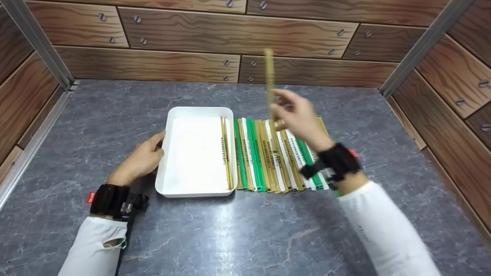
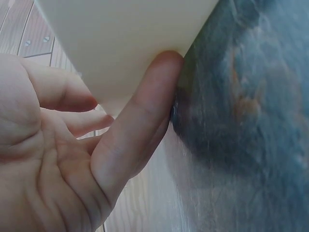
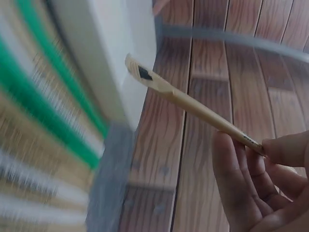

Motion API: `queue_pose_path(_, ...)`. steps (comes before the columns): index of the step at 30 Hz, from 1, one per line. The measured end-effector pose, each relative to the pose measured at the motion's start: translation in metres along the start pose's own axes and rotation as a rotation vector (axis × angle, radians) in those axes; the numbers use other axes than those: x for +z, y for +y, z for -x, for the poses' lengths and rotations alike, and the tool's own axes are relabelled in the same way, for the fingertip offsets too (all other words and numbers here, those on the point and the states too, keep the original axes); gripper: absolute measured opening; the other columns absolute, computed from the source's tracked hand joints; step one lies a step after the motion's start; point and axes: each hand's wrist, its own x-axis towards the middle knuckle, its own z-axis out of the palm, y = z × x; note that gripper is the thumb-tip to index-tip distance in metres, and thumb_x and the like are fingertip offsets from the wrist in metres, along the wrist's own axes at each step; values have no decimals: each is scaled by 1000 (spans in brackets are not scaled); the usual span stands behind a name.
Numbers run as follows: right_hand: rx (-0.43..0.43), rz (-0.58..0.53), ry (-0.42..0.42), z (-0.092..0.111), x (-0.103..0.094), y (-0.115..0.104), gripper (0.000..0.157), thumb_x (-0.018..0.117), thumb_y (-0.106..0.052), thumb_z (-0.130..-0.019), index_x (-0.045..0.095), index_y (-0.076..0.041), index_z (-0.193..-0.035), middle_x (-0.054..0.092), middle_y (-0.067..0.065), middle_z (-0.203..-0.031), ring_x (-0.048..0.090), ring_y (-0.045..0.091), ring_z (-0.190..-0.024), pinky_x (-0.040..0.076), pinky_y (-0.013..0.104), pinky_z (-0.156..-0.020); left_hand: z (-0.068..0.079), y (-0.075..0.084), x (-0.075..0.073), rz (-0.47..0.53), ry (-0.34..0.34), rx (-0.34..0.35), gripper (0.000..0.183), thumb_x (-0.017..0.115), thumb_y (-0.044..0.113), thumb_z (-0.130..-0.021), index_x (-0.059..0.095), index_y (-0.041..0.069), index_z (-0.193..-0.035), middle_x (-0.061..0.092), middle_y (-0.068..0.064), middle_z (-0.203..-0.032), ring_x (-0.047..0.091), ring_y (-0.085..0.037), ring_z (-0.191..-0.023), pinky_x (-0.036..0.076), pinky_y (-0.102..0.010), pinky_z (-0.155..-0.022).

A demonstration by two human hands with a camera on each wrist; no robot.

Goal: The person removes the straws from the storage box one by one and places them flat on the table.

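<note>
A slim tan stick with dark lettering (image 1: 269,73) stands nearly upright above the row, blurred by motion. My right hand (image 1: 295,115) pinches it between thumb and fingers; the right wrist view shows the stick's flattened end with a black mark (image 3: 145,73). My left hand (image 1: 144,159) touches the left side of a white tray (image 1: 163,184), and in the left wrist view one extended finger (image 2: 140,116) lies against the tray's outer wall. A few tan sticks (image 1: 227,153) lie lengthwise along the tray's inner right side.
Right of the tray, close beside it, several green, white and tan printed sticks (image 1: 259,153) lie side by side in a row. The grey marbled table (image 1: 230,237) is bounded by wood-patterned walls (image 1: 184,65) at the back and sides.
</note>
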Motion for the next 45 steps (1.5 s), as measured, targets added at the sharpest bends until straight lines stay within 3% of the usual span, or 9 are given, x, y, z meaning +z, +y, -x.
queue_pose_path(2, 38, 37, 25, 4, -24, 13, 47, 61, -8, -103, 54, -3, -149, 64, 24, -119, 68, 21, -83, 65, 34, -68, 2, -1, -2, -1, -9, -14, 65, 33, 13, -107, 10, 4, -167, 49, -32, -149, 62, -30, -97, 50, -35, -73)
queue_pose_path(6, 114, 129, 44, 11, -69, 41, 46, 60, -10, -104, 53, 2, -149, 63, 24, -120, 67, 11, -80, 64, 31, -68, 3, -4, -6, -13, 1, -11, 65, 33, 13, -107, 10, 3, -167, 56, -30, -139, 60, -25, -83, 48, -33, -70)
queue_pose_path(11, 241, 254, 5, 18, -115, 75, 45, 60, -12, -104, 54, 7, -145, 64, 25, -117, 67, 12, -80, 65, 35, -71, 5, -7, -9, 5, 15, -10, 65, 34, 14, -107, 11, 6, -167, 61, -26, -127, 54, -19, -66, 47, -32, -60)
queue_pose_path(14, 330, 321, -41, 22, -133, 93, 45, 61, -13, -103, 55, 10, -141, 68, 21, -107, 65, 14, -78, 64, 34, -69, 5, -7, -7, 4, 22, -1, 65, 35, 13, -106, 12, 4, -167, 54, -29, -143, 61, -26, -80, 50, -35, -69)
queue_pose_path(16, 383, 348, -67, 25, -142, 106, 45, 62, -12, -101, 56, 12, -139, 68, 15, -99, 64, 14, -75, 63, 33, -66, 5, -6, -5, -6, 31, 8, 66, 36, 12, -106, 14, 3, -166, 44, -30, -155, 63, -33, -101, 52, -41, -84)
queue_pose_path(19, 457, 342, -96, 31, -148, 124, 45, 62, -10, -100, 55, 16, -137, 68, 10, -91, 64, 14, -71, 63, 32, -64, 4, -6, -2, -5, 29, 12, 66, 36, 11, -105, 15, 1, -166, 39, -31, -158, 59, -38, -117, 50, -46, -95)
queue_pose_path(23, 521, 318, -114, 38, -150, 141, 44, 61, -9, -102, 54, 18, -136, 68, 9, -87, 66, 14, -71, 63, 33, -63, 3, -4, 1, 9, 16, 9, 66, 35, 11, -104, 14, 1, -166, 49, -32, -149, 63, -36, -107, 55, -41, -84)
queue_pose_path(36, 477, 437, -84, 43, -150, 149, 36, 63, -13, -101, 64, 12, -127, 72, 17, -98, 68, 14, -69, 62, 31, -60, 1, 0, 1, 15, -1, -10, 65, 34, 11, -105, 13, 2, -166, 58, -33, -136, 65, -29, -93, 54, -32, -68)
queue_pose_path(45, 502, 439, -70, 44, -147, 149, 35, 64, -10, -99, 64, 11, -126, 72, 20, -102, 68, 13, -70, 62, 30, -61, -1, 0, 2, -9, 10, 1, 65, 35, 12, -105, 15, 2, -166, 49, -32, -150, 63, -35, -108, 54, -37, -82)
